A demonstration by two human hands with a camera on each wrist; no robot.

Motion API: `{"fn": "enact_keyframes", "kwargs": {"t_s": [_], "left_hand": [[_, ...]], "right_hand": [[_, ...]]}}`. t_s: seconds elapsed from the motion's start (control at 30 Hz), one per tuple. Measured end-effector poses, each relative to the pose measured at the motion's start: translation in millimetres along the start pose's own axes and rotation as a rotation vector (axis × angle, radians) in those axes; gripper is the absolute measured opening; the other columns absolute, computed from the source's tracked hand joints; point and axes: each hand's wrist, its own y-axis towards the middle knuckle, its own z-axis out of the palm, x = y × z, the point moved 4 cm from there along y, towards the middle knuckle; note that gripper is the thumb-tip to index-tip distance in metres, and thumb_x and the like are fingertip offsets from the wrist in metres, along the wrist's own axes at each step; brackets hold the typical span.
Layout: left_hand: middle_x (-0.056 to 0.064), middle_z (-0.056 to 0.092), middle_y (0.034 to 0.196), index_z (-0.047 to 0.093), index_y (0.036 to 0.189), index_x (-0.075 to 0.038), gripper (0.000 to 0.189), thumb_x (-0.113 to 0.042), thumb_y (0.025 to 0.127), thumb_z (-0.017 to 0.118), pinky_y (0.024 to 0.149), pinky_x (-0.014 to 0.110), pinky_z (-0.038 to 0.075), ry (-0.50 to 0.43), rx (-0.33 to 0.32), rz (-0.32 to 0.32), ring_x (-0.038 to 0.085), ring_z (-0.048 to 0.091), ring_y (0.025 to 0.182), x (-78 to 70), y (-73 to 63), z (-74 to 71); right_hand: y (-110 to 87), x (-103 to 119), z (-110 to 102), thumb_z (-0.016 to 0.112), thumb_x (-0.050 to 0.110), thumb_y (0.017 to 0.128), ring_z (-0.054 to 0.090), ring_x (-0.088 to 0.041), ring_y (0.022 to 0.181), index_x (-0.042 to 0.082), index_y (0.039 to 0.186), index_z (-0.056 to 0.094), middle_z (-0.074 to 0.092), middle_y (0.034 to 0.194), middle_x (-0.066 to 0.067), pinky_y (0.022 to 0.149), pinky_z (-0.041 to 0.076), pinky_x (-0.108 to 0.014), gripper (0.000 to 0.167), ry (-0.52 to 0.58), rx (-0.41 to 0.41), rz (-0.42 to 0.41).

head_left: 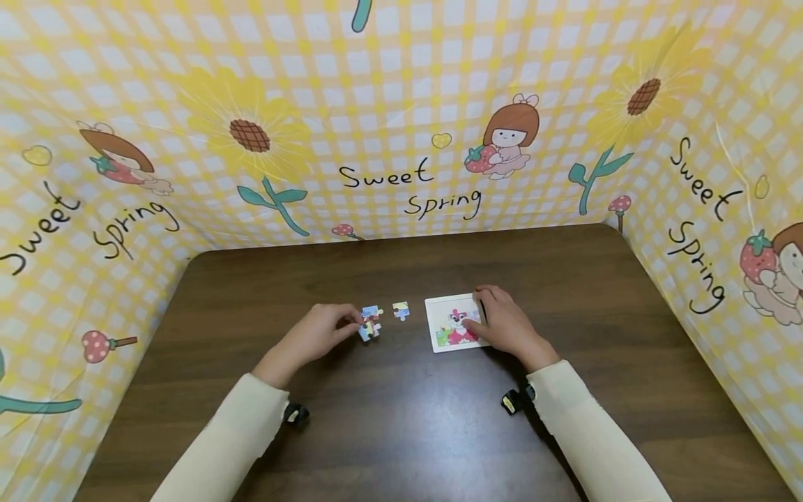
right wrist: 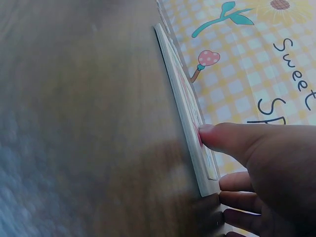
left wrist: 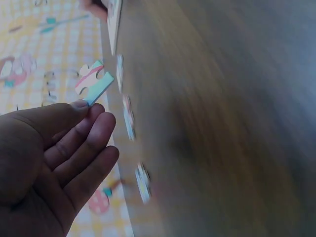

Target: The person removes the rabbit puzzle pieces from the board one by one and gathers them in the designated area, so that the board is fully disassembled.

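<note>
In the left wrist view, my left hand (head_left: 321,330) pinches a jigsaw piece (left wrist: 101,88) between thumb and forefinger, lifted off the table. The piece is pale blue and pink with a red stripe. Several loose puzzle pieces lie near that hand; one (head_left: 371,311) is just beyond its fingertips and another (head_left: 401,310) sits farther right. My right hand (head_left: 507,326) holds the right side of a white-framed puzzle board (head_left: 440,345), thumb on the picture and fingers along the edge. A pink character shows on the board, partly covered by the thumb.
The dark wooden table (head_left: 401,418) is enclosed by a yellow checked cloth (head_left: 389,90) at the back and both sides. A small black wrist camera (head_left: 296,415) sits by the left cuff, another camera (head_left: 511,402) by the right.
</note>
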Motion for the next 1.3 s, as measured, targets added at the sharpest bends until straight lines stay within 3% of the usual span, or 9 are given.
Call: {"fn": "enact_keyframes", "kwargs": {"t_s": [0.17, 0.3, 0.5, 0.97, 1.3], "left_hand": [[-0.008, 0.068, 0.088, 0.070, 0.098, -0.019, 0.007, -0.020, 0.095, 0.064, 0.072, 0.031, 0.051, -0.087, 0.050, -0.069, 0.010, 0.064, 0.082, 19.8, -21.5, -8.4], [-0.007, 0.069, 0.083, 0.072, 0.097, -0.018, 0.008, -0.020, 0.095, 0.065, 0.068, 0.031, 0.050, -0.114, 0.086, -0.107, 0.013, 0.065, 0.077, 29.9, -30.1, -11.9], [-0.007, 0.068, 0.080, 0.073, 0.095, -0.017, 0.009, -0.020, 0.095, 0.065, 0.070, 0.033, 0.049, -0.091, 0.127, -0.128, 0.011, 0.063, 0.075, 40.1, -32.5, -14.6], [-0.007, 0.067, 0.080, 0.074, 0.093, -0.018, 0.008, -0.020, 0.094, 0.067, 0.067, 0.032, 0.047, 0.000, 0.075, -0.164, 0.009, 0.057, 0.070, 60.7, -34.3, -19.7], [-0.007, 0.068, 0.086, 0.075, 0.096, -0.017, 0.010, -0.020, 0.095, 0.065, 0.070, 0.035, 0.049, 0.033, 0.079, -0.170, 0.011, 0.057, 0.075, 57.9, -35.4, -21.1]], "right_hand": [[-0.2, 0.5, 0.3, 0.069, 0.039, 0.090, 0.037, -0.036, 0.133, -0.003, 0.134, 0.051, 0.043, 0.142, -0.019, 0.106, 0.034, -0.052, 0.064, -0.002, -0.003, -0.005], [0.1, 1.7, 0.4, 0.070, 0.039, 0.089, 0.038, -0.036, 0.132, -0.003, 0.133, 0.052, 0.044, 0.142, -0.019, 0.106, 0.034, -0.051, 0.063, 0.001, -0.011, -0.011], [-0.5, 0.2, 1.9, 0.069, 0.040, 0.089, 0.038, -0.036, 0.132, -0.003, 0.132, 0.052, 0.044, 0.142, -0.019, 0.106, 0.034, -0.050, 0.063, 0.005, -0.007, -0.010], [-0.6, -0.2, -1.9, 0.070, 0.038, 0.088, 0.039, -0.037, 0.131, -0.003, 0.130, 0.053, 0.045, 0.140, -0.020, 0.106, 0.034, -0.051, 0.060, 0.013, -0.027, -0.013], [0.4, -0.4, 0.5, 0.070, 0.040, 0.089, 0.038, -0.034, 0.132, -0.002, 0.132, 0.053, 0.044, 0.141, -0.018, 0.107, 0.034, -0.050, 0.062, 0.008, -0.008, 0.007]]}}
